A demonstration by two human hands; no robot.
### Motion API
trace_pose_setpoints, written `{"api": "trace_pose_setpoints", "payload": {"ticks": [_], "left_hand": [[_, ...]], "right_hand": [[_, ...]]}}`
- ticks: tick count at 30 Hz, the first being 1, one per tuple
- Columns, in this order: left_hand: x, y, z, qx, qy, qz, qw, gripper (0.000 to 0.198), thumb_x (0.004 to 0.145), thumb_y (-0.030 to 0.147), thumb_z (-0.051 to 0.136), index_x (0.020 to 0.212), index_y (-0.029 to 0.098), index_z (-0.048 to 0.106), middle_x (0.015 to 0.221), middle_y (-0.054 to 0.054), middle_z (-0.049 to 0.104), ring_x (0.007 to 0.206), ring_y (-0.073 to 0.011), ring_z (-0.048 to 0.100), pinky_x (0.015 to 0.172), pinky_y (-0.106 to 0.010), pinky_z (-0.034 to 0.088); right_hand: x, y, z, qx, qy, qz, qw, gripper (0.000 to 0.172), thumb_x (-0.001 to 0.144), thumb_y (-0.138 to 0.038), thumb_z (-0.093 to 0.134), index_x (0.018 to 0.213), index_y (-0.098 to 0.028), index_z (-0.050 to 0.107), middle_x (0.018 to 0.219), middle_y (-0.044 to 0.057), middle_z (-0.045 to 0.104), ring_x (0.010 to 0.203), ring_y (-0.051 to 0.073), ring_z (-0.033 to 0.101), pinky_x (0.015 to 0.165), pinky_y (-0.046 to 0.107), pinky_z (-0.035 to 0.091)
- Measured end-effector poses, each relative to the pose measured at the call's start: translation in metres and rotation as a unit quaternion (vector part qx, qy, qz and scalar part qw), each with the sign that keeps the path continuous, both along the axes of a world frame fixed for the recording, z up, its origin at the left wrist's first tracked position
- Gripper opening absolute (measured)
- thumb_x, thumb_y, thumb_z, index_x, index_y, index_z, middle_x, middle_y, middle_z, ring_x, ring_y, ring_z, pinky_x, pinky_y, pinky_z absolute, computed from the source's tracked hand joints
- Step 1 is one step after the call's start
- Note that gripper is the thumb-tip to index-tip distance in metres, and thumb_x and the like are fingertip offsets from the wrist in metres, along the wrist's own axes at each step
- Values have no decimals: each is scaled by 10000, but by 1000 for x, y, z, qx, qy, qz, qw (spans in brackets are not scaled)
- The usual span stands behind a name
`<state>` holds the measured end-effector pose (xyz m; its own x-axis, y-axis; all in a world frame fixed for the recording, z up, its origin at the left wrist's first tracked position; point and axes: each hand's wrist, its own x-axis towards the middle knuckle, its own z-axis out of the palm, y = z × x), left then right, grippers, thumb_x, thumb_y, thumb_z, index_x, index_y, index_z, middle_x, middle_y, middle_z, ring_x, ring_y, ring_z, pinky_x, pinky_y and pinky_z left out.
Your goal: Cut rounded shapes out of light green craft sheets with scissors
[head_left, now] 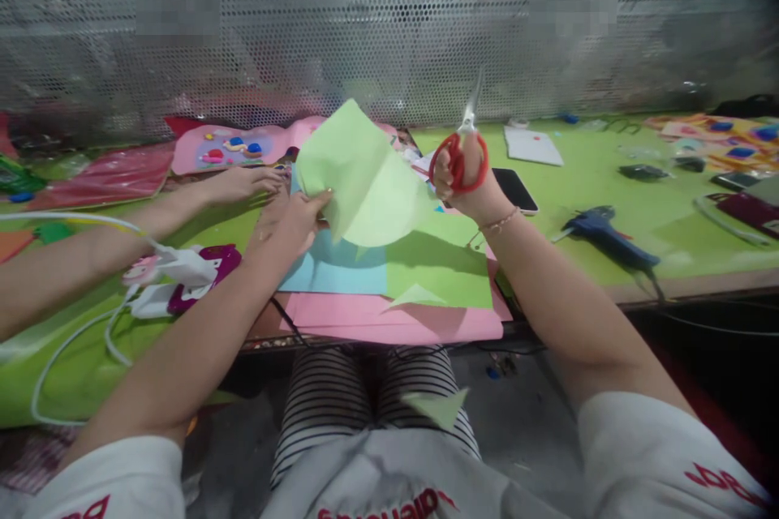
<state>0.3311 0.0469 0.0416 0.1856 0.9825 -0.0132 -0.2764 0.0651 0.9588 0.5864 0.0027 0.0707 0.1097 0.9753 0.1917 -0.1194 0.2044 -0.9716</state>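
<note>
A light green paper (377,186) with a fold line and a rounded lower edge is pinched at its left side by my left hand (298,220). Raised to its right, my right hand (466,174) has its fingers through the red handles of a pair of scissors (471,109), whose blades point upward, apart from the paper. Beneath lie blue paper (341,269), green paper (438,272) and pink sheets (395,326). One pale green scrap (417,296) rests on the green paper, and another scrap (441,407) is over my lap.
Another person's hand (243,181) reaches in from the left. White chargers (186,268) with cables stand on the left. To the right are a phone (514,190), a white card (533,145) and a blue glue gun (608,237). A perforated metal panel (389,32) rises behind the table.
</note>
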Motion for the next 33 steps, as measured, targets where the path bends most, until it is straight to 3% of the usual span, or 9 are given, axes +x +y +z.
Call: {"api": "trace_pose_setpoints", "payload": {"ticks": [4,9,13,16,19,23,26,29,33], "left_hand": [[-4,9,-4,17,41,55,998,202,682,227,693,857,152,623,729,-41,697,680,-190,655,594,-286,544],[-11,15,-13,88,214,68,970,137,666,269,695,661,163,609,554,-18,600,554,-187,582,492,-255,452],[-11,17,-16,161,334,104,923,153,615,213,697,572,201,550,539,-32,558,728,-256,618,620,-275,464],[-9,15,-16,195,369,91,904,131,620,178,667,584,212,546,628,-61,598,852,-289,616,739,-302,458],[-8,14,-16,180,338,80,920,116,602,153,684,598,203,580,630,-61,595,849,-296,612,752,-315,447],[-8,16,-22,136,266,44,953,121,601,197,745,668,179,646,599,-43,610,772,-273,615,695,-309,464],[-8,20,-30,90,221,21,971,194,697,329,722,761,153,668,625,-50,644,687,-239,621,663,-315,486],[-6,21,-34,57,157,6,986,321,758,451,672,812,134,667,693,-71,684,721,-238,650,712,-337,511],[0,14,-27,13,7,-8,1000,344,777,446,657,902,125,666,871,-94,728,924,-258,672,852,-353,517]], "right_hand": [[0,8,-5,-11,-69,-80,994,387,846,-521,640,727,-195,468,627,-8,556,500,95,549,459,196,486],[0,10,-11,-101,-63,-11,993,329,917,-472,562,787,-179,484,729,60,651,580,142,641,469,236,544],[-4,6,-10,-137,-64,21,988,246,943,-372,549,826,-161,501,825,101,685,661,160,674,538,281,590],[-6,4,-9,-175,-66,20,982,252,913,-392,595,871,-157,513,847,104,679,694,176,680,563,307,600],[-8,4,-10,-203,-104,42,973,304,832,-384,693,949,-166,515,917,104,661,789,217,684,584,333,600],[-14,5,-17,-164,-225,41,960,517,598,-268,861,930,-193,473,868,52,620,781,212,633,578,313,554],[-19,9,-26,-127,-389,-11,912,581,485,-242,898,801,-214,411,733,12,551,681,184,546,532,282,440],[-21,14,-34,-116,-485,-51,866,616,470,-269,898,758,-230,355,709,6,510,642,174,490,524,281,349],[-22,15,-41,-129,-531,-15,837,527,567,-287,829,767,-231,345,742,26,521,625,173,481,518,284,315]]}}
